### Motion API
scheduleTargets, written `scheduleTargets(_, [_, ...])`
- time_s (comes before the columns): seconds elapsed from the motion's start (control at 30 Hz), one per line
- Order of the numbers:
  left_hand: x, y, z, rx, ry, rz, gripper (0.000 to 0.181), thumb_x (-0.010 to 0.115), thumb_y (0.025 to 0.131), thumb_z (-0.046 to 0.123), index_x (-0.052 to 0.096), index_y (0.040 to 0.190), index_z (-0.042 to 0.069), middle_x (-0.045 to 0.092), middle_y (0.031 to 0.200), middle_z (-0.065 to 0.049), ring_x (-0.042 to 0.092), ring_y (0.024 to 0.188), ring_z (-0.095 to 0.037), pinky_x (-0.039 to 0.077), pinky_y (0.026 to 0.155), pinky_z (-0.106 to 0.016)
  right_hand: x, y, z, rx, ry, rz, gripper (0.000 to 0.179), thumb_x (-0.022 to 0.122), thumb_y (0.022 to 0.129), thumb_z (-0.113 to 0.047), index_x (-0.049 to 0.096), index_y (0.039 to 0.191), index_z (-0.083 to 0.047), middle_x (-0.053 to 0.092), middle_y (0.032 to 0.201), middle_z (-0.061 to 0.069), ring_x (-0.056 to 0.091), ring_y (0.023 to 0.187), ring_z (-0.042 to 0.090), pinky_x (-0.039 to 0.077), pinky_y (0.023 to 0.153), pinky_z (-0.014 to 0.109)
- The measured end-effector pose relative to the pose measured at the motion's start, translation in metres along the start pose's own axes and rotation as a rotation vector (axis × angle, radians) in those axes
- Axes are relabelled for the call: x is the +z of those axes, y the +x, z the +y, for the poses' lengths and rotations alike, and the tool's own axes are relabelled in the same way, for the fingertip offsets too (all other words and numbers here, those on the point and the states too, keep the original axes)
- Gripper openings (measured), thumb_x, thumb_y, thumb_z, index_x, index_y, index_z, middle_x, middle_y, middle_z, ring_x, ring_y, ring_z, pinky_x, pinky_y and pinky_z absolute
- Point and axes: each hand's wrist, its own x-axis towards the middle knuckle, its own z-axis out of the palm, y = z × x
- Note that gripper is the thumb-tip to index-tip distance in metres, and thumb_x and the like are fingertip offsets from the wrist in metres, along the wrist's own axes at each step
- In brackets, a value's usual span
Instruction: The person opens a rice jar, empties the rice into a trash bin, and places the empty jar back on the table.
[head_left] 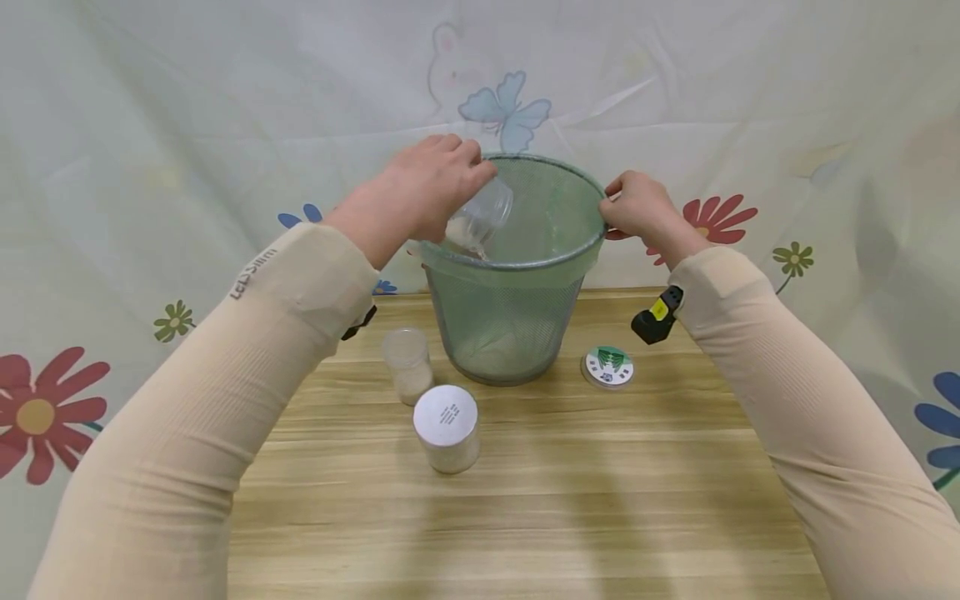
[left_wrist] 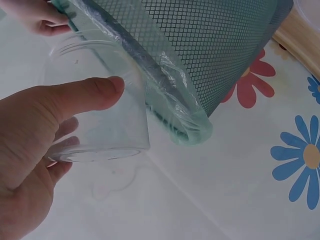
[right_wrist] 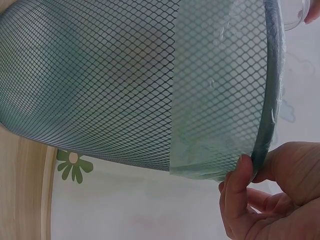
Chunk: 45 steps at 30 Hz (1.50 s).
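Observation:
My left hand (head_left: 427, 187) grips a clear plastic jar (left_wrist: 100, 115), thumb along one side and fingers round the other. The jar is tipped, its mouth over the inside of a mesh wastebasket (right_wrist: 115, 85). Something pale shows at the jar's lower side in the head view. A thin green bag (head_left: 517, 275) lines the basket and folds down over its rim. On the far side from the jar, my right hand (head_left: 643, 204) pinches the bag-covered rim (right_wrist: 270, 95) between thumb and fingers.
Left of the basket's base stands a clear jar (head_left: 408, 367) with pale contents. In front of it is a jar with a white top (head_left: 447, 417). A round green-and-white lid (head_left: 608, 367) lies to the right on the wooden table (head_left: 540, 517). A flowered curtain (head_left: 225, 100) hangs behind.

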Motion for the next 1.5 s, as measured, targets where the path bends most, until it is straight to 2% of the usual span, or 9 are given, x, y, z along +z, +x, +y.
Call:
scheduleTargets(0.13, [0.001, 0.000, 0.001, 0.009, 0.021, 0.003, 0.068, 0.066, 0.076, 0.004, 0.033, 0.136, 0.000, 0.041, 0.128, -0.020, 0.036, 0.120, -0.038, 0.025, 0.108, -0.043, 0.000, 0.000, 0.000, 0.001, -0.003, 0.000, 0.045, 0.038, 0.090, -0.013, 0.036, 0.130, 0.007, 0.048, 0.114, 0.021, 0.060, 0.066, 0.008, 0.056, 0.068, 0.025])
scheduleTargets(0.33, [0.002, 0.001, 0.001, 0.017, 0.051, 0.007, 0.067, 0.066, 0.077, 0.005, 0.034, 0.136, 0.000, 0.040, 0.129, -0.021, 0.033, 0.123, -0.039, 0.024, 0.108, -0.044, 0.000, 0.000, -0.001, -0.005, -0.010, -0.003, 0.044, 0.038, 0.090, -0.013, 0.036, 0.129, 0.008, 0.048, 0.115, 0.021, 0.061, 0.067, 0.008, 0.056, 0.073, 0.029])
scheduleTargets(0.57, [0.004, 0.003, 0.001, 0.025, 0.076, 0.003, 0.064, 0.060, 0.078, -0.001, 0.034, 0.136, 0.000, 0.039, 0.131, -0.022, 0.032, 0.125, -0.040, 0.023, 0.110, -0.044, 0.000, -0.001, -0.001, -0.017, -0.018, -0.003, 0.045, 0.037, 0.090, -0.014, 0.036, 0.129, 0.008, 0.048, 0.117, 0.022, 0.061, 0.063, 0.005, 0.055, 0.069, 0.025])
scheduleTargets(0.73, [0.007, 0.003, 0.001, 0.038, 0.104, 0.015, 0.062, 0.060, 0.078, -0.002, 0.035, 0.134, 0.000, 0.039, 0.130, -0.022, 0.033, 0.124, -0.040, 0.024, 0.109, -0.044, 0.001, -0.001, -0.001, -0.019, -0.022, -0.001, 0.045, 0.037, 0.090, -0.014, 0.036, 0.129, 0.008, 0.048, 0.117, 0.022, 0.060, 0.062, 0.004, 0.055, 0.073, 0.028])
scheduleTargets(1.0, [0.011, 0.002, 0.000, 0.067, 0.212, 0.054, 0.062, 0.065, 0.078, 0.004, 0.035, 0.131, -0.001, 0.039, 0.131, -0.023, 0.034, 0.124, -0.038, 0.024, 0.110, -0.043, 0.001, -0.001, -0.001, -0.021, -0.023, 0.001, 0.044, 0.037, 0.090, -0.014, 0.036, 0.128, 0.008, 0.049, 0.116, 0.022, 0.060, 0.063, 0.005, 0.055, 0.068, 0.025])
scheduleTargets(1.27, [0.014, 0.003, 0.000, 0.098, 0.292, 0.132, 0.058, 0.067, 0.078, 0.005, 0.039, 0.128, 0.000, 0.043, 0.128, -0.021, 0.037, 0.122, -0.036, 0.027, 0.108, -0.041, 0.002, 0.001, 0.000, -0.017, -0.017, 0.001, 0.045, 0.037, 0.091, -0.014, 0.036, 0.129, 0.008, 0.050, 0.117, 0.023, 0.061, 0.063, 0.005, 0.055, 0.074, 0.030])
scheduleTargets(1.37, [0.013, 0.004, 0.001, 0.098, 0.326, 0.125, 0.061, 0.067, 0.079, 0.006, 0.037, 0.132, 0.000, 0.042, 0.131, -0.021, 0.036, 0.123, -0.036, 0.025, 0.108, -0.042, 0.002, 0.001, 0.000, -0.020, -0.026, 0.003, 0.045, 0.037, 0.091, -0.014, 0.036, 0.130, 0.008, 0.050, 0.117, 0.023, 0.061, 0.063, 0.005, 0.056, 0.072, 0.028])
scheduleTargets(1.5, [0.012, 0.005, 0.003, 0.091, 0.376, 0.076, 0.068, 0.066, 0.082, 0.007, 0.031, 0.140, 0.003, 0.037, 0.137, -0.021, 0.032, 0.127, -0.036, 0.022, 0.111, -0.043, 0.002, 0.001, 0.000, -0.024, -0.040, 0.007, 0.045, 0.037, 0.091, -0.015, 0.036, 0.130, 0.008, 0.050, 0.117, 0.024, 0.061, 0.063, 0.005, 0.055, 0.071, 0.028])
